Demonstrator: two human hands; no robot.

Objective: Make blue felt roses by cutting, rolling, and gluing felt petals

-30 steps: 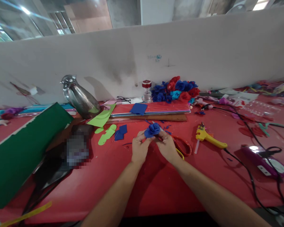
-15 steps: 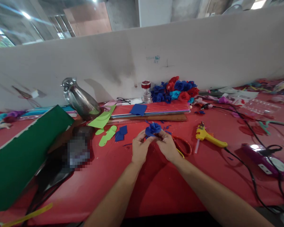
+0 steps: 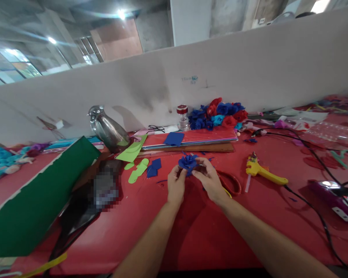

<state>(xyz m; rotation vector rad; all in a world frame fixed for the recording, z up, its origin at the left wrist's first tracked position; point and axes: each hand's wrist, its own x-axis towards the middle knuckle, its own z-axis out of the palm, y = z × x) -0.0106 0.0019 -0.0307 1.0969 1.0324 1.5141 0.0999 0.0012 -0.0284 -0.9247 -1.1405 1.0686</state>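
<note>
A blue flower point(image 3: 187, 161) with layered petals, like paper or foam, is held up above the red tabletop. My left hand point(image 3: 176, 185) pinches it from below and the left, thumb and fingers closed at its base. On the other side my right hand point(image 3: 211, 180) has curled thumb and fingers at the flower's right petals. Partly behind my right wrist lie scissors with red handles point(image 3: 233, 183). Blue cut pieces point(image 3: 154, 168) and light green cut pieces point(image 3: 138, 171) lie to the left of the flower.
A yellow glue gun point(image 3: 261, 172) with a black cord lies right, near a purple power strip point(image 3: 335, 200). Behind are a sheet stack point(image 3: 203, 141), finished flowers point(image 3: 229, 112), a jar point(image 3: 183, 119) and a metal jug point(image 3: 108, 129). A green board point(image 3: 43, 197) stands left.
The view has shifted slightly, so the table things appear farther right and lower. The right hand's fingers have moved apart from the left hand and round the flower's right side; the flower has tilted, showing its petals more.
</note>
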